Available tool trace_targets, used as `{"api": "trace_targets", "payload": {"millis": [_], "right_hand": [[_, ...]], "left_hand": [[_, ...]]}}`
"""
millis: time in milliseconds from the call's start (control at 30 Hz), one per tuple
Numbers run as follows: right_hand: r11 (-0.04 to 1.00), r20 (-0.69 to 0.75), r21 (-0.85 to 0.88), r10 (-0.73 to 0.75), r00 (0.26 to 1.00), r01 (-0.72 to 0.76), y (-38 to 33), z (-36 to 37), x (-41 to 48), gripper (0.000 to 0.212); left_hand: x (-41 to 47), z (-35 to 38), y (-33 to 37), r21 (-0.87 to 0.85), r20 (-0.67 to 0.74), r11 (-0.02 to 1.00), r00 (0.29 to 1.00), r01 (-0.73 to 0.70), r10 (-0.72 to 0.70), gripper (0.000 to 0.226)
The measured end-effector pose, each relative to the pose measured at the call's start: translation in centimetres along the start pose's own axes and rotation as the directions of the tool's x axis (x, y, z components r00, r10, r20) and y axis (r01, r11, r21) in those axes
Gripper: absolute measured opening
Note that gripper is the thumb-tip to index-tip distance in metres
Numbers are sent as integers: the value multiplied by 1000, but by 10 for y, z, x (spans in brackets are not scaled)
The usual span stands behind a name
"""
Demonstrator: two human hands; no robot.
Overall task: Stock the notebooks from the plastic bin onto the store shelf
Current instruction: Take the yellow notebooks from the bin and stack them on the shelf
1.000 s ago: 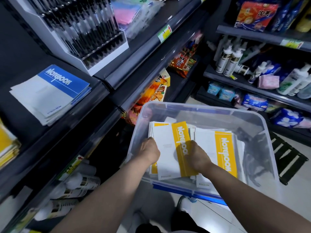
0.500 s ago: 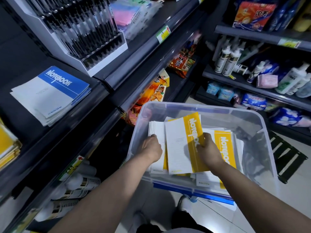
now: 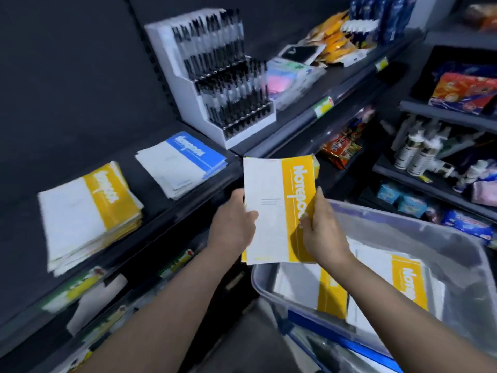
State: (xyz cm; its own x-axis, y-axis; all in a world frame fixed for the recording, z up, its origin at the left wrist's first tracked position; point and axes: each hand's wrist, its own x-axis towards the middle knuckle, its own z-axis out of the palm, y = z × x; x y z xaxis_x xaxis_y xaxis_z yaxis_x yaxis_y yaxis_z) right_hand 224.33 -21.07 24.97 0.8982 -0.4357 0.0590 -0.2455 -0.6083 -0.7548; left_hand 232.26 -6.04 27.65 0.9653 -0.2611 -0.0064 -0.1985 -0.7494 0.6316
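While both forearms reach forward, yellow notebooks point(image 3: 277, 208) are held upright above the plastic bin point(image 3: 457, 254).
Left hand point(image 3: 232, 227) fingers clasp the left edge; right hand point(image 3: 321, 231) fingers pinch the right.

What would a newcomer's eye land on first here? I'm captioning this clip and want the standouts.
First, the yellow-and-white notebooks held up mid-frame, the left hand gripping the white edge and the right hand the yellow edge, just above the plastic bin. Next, the matching yellow stack and blue stack lying on the dark shelf at left, with the white pen display standing behind them.
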Motion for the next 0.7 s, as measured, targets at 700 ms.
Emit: {"api": "trace_targets", "payload": {"millis": [700], "right_hand": [[928,462,107,-364,809,357,-242,154,54,52]], "left_hand": [[7,-222,-166,217,-418,831,818,513,-396,46]]}}
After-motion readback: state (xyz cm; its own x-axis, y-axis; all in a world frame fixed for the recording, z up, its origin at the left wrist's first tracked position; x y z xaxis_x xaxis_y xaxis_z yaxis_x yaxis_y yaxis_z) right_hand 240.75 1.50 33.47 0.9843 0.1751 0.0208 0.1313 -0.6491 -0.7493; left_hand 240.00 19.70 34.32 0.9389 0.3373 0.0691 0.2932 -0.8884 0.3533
